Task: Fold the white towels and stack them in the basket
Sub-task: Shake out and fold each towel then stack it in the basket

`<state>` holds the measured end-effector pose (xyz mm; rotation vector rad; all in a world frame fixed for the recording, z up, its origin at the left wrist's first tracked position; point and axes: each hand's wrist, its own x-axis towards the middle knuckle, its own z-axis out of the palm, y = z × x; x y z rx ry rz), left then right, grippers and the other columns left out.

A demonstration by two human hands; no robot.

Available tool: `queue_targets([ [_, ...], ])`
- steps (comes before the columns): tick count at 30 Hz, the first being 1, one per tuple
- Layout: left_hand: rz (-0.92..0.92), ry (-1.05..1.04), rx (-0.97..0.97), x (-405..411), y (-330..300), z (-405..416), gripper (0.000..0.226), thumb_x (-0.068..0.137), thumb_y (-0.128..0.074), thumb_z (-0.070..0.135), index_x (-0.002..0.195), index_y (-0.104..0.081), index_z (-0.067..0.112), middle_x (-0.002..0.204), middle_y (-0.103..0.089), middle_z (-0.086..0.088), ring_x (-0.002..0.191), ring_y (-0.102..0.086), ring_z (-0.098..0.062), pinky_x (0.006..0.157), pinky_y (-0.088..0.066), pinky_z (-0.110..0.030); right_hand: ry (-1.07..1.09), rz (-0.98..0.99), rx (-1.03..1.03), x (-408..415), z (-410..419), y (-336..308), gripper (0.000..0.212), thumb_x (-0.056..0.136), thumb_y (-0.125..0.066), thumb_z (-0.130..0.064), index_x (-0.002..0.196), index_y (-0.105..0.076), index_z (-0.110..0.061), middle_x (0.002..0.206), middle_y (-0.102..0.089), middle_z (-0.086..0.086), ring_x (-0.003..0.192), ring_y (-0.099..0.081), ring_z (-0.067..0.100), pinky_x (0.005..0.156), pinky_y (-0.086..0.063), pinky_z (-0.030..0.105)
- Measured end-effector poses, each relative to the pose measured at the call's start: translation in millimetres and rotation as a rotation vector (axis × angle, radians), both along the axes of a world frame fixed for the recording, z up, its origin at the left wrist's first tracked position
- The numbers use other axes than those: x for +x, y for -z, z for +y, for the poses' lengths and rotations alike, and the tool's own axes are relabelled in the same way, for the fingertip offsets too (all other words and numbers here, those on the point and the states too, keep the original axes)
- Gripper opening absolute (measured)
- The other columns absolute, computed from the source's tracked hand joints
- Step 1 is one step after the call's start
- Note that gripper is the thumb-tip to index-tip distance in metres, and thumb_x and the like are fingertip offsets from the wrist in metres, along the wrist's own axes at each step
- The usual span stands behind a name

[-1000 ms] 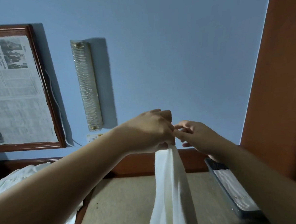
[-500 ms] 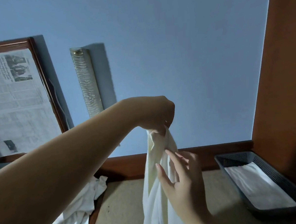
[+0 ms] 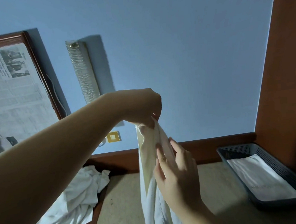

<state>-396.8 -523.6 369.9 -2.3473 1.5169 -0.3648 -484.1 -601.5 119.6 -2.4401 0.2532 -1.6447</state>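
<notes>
A white towel [image 3: 148,164] hangs straight down in front of me, bunched into a long strip. My left hand [image 3: 141,107] pinches its top corner high above the beige surface. Lower down, my right hand [image 3: 175,169] lies against the hanging cloth, fingers loosely bent around its edge. A dark mesh basket [image 3: 262,154] stands at the right with a folded white towel [image 3: 260,177] lying flat inside it. More white towels [image 3: 76,197] lie crumpled in a heap at the lower left.
A beige surface [image 3: 125,201] with a brown wooden rim spreads below my hands. Behind it rises a blue wall with a framed newspaper [image 3: 10,90], a glass wall lamp [image 3: 84,70] and a gold switch plate [image 3: 112,136]. A tall brown wooden panel [image 3: 284,67] stands on the right.
My right hand left the towel's top corner beside my left hand and slid down the hanging cloth. The view tilted down, bringing the basket and towel heap into sight.
</notes>
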Motion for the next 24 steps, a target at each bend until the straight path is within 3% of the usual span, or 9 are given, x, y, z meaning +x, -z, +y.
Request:
queue_targets([
  [2,0.001,-0.002,-0.006,3.1,1.2,-0.9,0.019,0.093,-0.073,0.035,0.109,-0.081,0.029,0.089,-0.071,0.016,0.071,-0.059,-0.001,0.064,-0.049,-0.018,0.022,0.028,0.043,1.4,4.3,0.3,0.046,0.094,-0.074,-0.037,0.133,-0.071,-0.013,0.143,-0.062,0.015,0.120,-0.064,0.029,0.091,-0.060,0.047],
  [5,0.016,0.002,-0.028,5.5,1.8,-1.2,0.020,0.092,-0.074,0.035,0.111,-0.081,0.030,0.096,-0.075,0.014,0.075,-0.061,-0.002,0.075,-0.058,-0.026,0.046,0.016,0.069,-0.1,2.9,-3.7,0.051,0.092,-0.075,-0.044,0.130,-0.072,-0.010,0.141,-0.064,0.015,0.120,-0.065,0.029,0.090,-0.059,0.048],
  [8,0.026,0.012,-0.035,7.1,1.7,1.5,0.021,0.092,-0.073,0.035,0.112,-0.080,0.033,0.095,-0.074,0.014,0.079,-0.063,-0.004,0.081,-0.061,-0.033,0.061,-0.001,0.066,0.1,-7.5,-9.1,0.045,0.092,-0.076,-0.040,0.124,-0.074,-0.009,0.137,-0.066,0.015,0.118,-0.066,0.029,0.090,-0.057,0.047],
  [11,0.016,0.056,-0.035,10.9,2.8,1.3,0.023,0.096,-0.070,0.035,0.117,-0.078,0.038,0.098,-0.073,0.016,0.084,-0.056,-0.003,0.078,-0.055,-0.025,0.029,0.013,0.071,8.3,-14.4,-10.1,0.030,0.096,-0.065,-0.028,0.117,-0.076,-0.010,0.122,-0.073,0.008,0.105,-0.068,0.025,0.086,-0.057,0.045],
  [13,0.022,0.094,-0.036,14.8,6.9,1.6,0.027,0.098,-0.068,0.035,0.122,-0.075,0.042,0.111,-0.074,0.016,0.095,-0.051,-0.004,0.090,-0.053,-0.029,-0.016,0.009,0.128,12.7,-17.4,-10.1,0.029,0.096,-0.055,-0.026,0.108,-0.076,-0.009,0.105,-0.075,0.005,0.089,-0.068,0.021,0.077,-0.058,0.038],
  [16,0.006,0.120,-0.003,19.2,15.6,4.2,0.027,0.100,-0.064,0.035,0.125,-0.073,0.043,0.116,-0.073,0.017,0.106,-0.054,-0.008,0.098,-0.051,-0.035,-0.059,0.025,0.222,15.6,-23.1,-11.6,0.013,0.089,-0.062,-0.022,0.084,-0.067,-0.011,0.078,-0.063,0.000,0.066,-0.058,0.016,0.059,-0.055,0.029],
  [19,-0.011,0.122,0.017,24.0,18.6,8.1,0.026,0.103,-0.061,0.035,0.125,-0.073,0.043,0.115,-0.071,0.020,0.103,-0.049,-0.007,0.098,-0.050,-0.032,-0.107,0.071,0.261,17.5,-28.9,-14.1,0.019,0.085,-0.056,-0.028,0.076,-0.061,-0.013,0.078,-0.054,-0.005,0.062,-0.044,0.009,0.055,-0.034,0.009],
  [20,-0.015,0.130,0.013,25.3,18.1,9.9,0.026,0.103,-0.060,0.035,0.125,-0.073,0.042,0.114,-0.070,0.021,0.100,-0.047,-0.006,0.097,-0.049,-0.031,-0.122,0.090,0.265,17.9,-30.9,-13.7,0.022,0.084,-0.053,-0.031,0.075,-0.061,-0.013,0.079,-0.053,-0.005,0.062,-0.042,0.009,0.055,-0.029,0.008],
  [24,-0.013,0.169,-0.033,33.3,15.7,18.8,0.028,0.103,-0.059,0.032,0.124,-0.073,0.042,0.113,-0.069,0.021,0.096,-0.044,-0.003,0.091,-0.046,-0.025,-0.150,0.366,0.294,13.8,-38.3,4.4,0.025,0.083,-0.045,-0.040,0.073,-0.053,-0.018,0.082,-0.045,-0.009,0.060,-0.044,0.016,0.056,-0.032,0.022],
])
